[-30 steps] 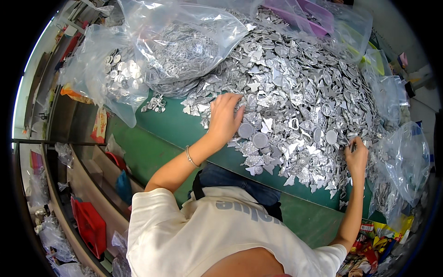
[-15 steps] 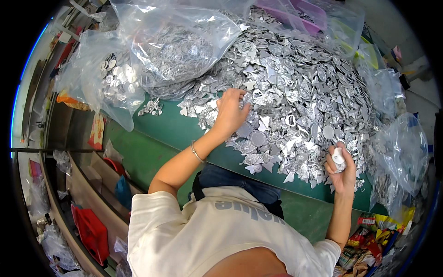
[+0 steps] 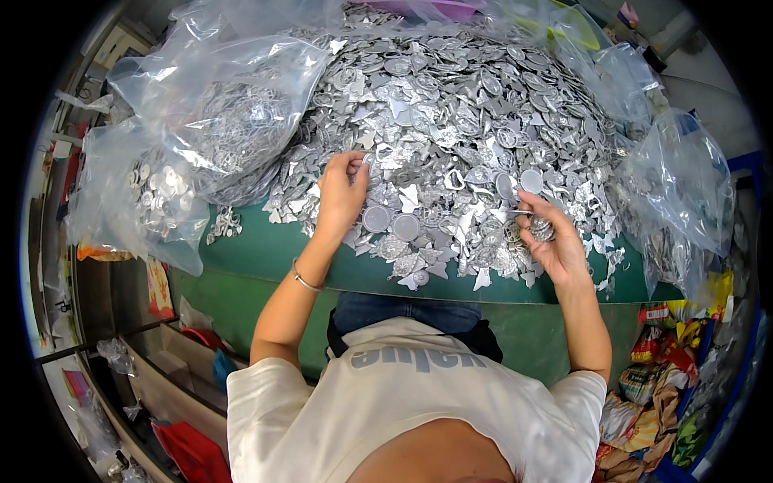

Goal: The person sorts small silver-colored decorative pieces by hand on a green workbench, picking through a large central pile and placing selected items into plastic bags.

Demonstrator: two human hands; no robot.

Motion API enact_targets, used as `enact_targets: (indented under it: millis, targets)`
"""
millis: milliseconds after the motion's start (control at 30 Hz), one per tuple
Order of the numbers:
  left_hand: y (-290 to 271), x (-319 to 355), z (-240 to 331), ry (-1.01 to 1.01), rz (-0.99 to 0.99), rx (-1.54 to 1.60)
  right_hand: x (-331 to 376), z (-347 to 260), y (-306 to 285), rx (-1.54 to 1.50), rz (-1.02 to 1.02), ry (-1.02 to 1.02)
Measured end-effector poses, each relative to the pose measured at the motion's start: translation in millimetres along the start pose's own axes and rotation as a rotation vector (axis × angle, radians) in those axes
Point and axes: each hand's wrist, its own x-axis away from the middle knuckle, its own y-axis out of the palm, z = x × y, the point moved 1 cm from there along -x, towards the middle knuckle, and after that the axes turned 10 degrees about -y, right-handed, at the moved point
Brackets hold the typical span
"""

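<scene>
A broad heap of small silver-grey metal pieces [image 3: 451, 105], round, butterfly-like and other flat shapes, covers much of the green table [image 3: 322, 270]. At the heap's left part, my left hand [image 3: 342, 193] has its fingers curled and pinched on the edge of a round metal piece, mostly hidden by the fingers. Over the right front of the heap, my right hand [image 3: 560, 245] is closed around several metal pieces [image 3: 542, 229]. One thin piece shows edge-on at its fingertips; a rounded, patterned one lies against the curled fingers. Flat round discs [image 3: 376, 218] rest near my left hand.
Clear plastic bags of metal parts [image 3: 250, 121] stand on the left, with a small pile of bits [image 3: 225, 224] in front. More clear bags [image 3: 680, 177] line the right side. Drawers [image 3: 173, 382] are at lower left; colourful packets [image 3: 656, 354] lie lower right.
The view has shifted. My right hand has moved inward, nearer the left hand, and turned; the pale piece at its fingers now shows edge-on. My left hand stays at the heap's left side.
</scene>
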Motion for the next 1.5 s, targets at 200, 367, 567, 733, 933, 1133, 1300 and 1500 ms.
enact_targets:
  millis: [200, 367, 567, 733, 933, 1133, 1300, 1500]
  targets:
    - [-5, -2, 4, -0.062, -0.037, -0.015, -8, 8, -20, 0.89, -0.066, -0.363]
    - [-4, -8, 0, -0.071, -0.062, 0.033, -15, 5, -23, 1.206, -0.034, -0.749]
    - [-3, -6, 0, -0.11, -0.062, 0.176, -7, -31, -29, -0.3, -0.146, -0.227]
    - [0, -2, 2, -0.101, -0.019, 0.199, -7, -20, -57, -0.573, -0.15, -0.158]
    - [-19, 14, -1, -0.16, 0.005, 0.191, -2, -9, -58, -0.501, -0.126, -0.102]
    - [-44, 36, -3, -0.122, -0.021, 0.011, 10, -8, -25, 0.276, -0.254, -0.223]
    - [-50, 47, 4, 0.008, -0.001, -0.189, 13, 25, 32, 1.16, -0.494, -0.68]
    - [0, 81, 50, 0.426, -0.168, -0.197, 0, 69, 71, 1.64, -0.485, -0.939]
